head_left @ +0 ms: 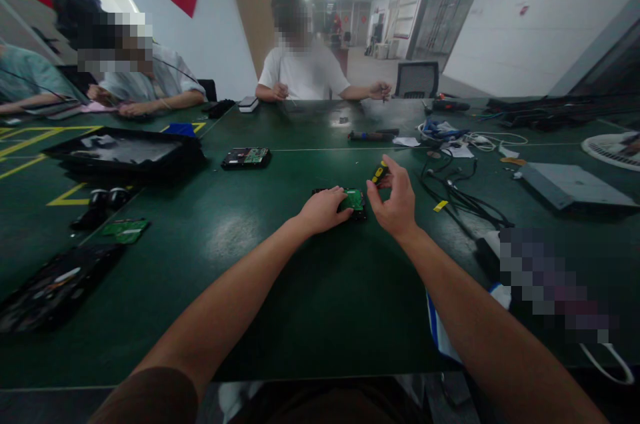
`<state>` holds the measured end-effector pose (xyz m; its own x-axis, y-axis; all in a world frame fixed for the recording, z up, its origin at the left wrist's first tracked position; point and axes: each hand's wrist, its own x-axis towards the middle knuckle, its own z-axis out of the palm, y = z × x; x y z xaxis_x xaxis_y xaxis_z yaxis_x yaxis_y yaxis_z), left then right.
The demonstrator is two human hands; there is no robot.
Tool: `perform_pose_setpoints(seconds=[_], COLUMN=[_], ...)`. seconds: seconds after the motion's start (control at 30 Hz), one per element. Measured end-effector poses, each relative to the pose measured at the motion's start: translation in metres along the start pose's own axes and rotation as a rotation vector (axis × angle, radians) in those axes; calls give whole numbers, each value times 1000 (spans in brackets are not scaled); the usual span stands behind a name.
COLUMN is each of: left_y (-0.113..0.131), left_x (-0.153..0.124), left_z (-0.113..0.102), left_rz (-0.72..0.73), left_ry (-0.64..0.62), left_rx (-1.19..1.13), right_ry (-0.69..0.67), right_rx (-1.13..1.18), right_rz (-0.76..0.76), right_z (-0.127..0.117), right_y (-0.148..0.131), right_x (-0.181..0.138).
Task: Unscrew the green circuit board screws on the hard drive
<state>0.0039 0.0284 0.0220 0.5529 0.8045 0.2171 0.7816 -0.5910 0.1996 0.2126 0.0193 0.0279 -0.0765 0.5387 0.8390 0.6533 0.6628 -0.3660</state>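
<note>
A small hard drive [354,201] with a green circuit board on top lies on the dark green table [280,277] in front of me. My left hand [324,209] rests on its left side, fingers curled over the edge and holding it down. My right hand [396,201] hovers just right of the drive, fingers closed round a yellow and black screwdriver [379,173] that points down toward the board.
A second hard drive [247,157] lies further back on the left. A black tray [125,154] and loose boards sit at the left. Cables [457,194] and a grey metal case [575,185] lie to the right. Three people sit at the far side.
</note>
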Motion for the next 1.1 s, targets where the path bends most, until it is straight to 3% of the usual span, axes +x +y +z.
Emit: perform_pose_setpoints(seconds=[1.1], left_y=[3], left_x=[-3], left_z=[-5], left_rz=[6], left_ry=[-5], left_rx=[23], right_ry=[-62], right_rx=[78], right_rz=[19], right_z=[4], right_y=[-10], right_x=[7])
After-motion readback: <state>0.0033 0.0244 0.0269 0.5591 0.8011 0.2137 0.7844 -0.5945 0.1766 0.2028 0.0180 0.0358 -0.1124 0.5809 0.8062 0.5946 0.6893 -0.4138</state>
